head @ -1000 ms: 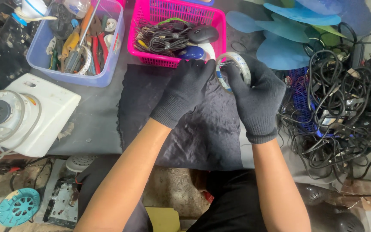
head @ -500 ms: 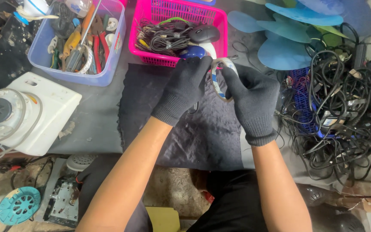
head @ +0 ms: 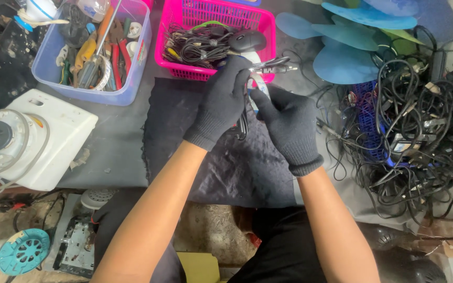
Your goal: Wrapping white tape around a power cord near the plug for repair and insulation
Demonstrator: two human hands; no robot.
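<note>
I am looking down on a dark grey worktable [head: 116,152] with a crumpled black cloth mat [head: 226,162] spread over its middle. Both of my hands are wearing black knit gloves and are working just above the mat's twelve o'clock edge. My left hand [head: 221,99] is pinching a bundled black cable with metal plugs [head: 271,65], whose plug ends are sticking out toward one o'clock past my fingertips. My right hand [head: 289,123] is clenching around a small white and blue part [head: 260,89] between the two hands; I cannot tell exactly what it is, since the gloves are hiding most of it. A loop of the cable is hanging down between my palms.

At twelve o'clock a pink plastic basket [head: 184,71] is holding coiled wires and a black computer mouse [head: 247,39]. At ten o'clock a translucent blue plastic tub [head: 127,94] is holding pliers and screwdrivers. At nine o'clock a white boxy appliance [head: 38,139] is sitting on the table edge. At three o'clock a large tangle of black cables [head: 415,120] is lying over a blue crate, with blue fan blades [head: 352,36] at one o'clock. Below the table, at seven o'clock, a teal round disc [head: 22,251] is lying on the dirty floor.
</note>
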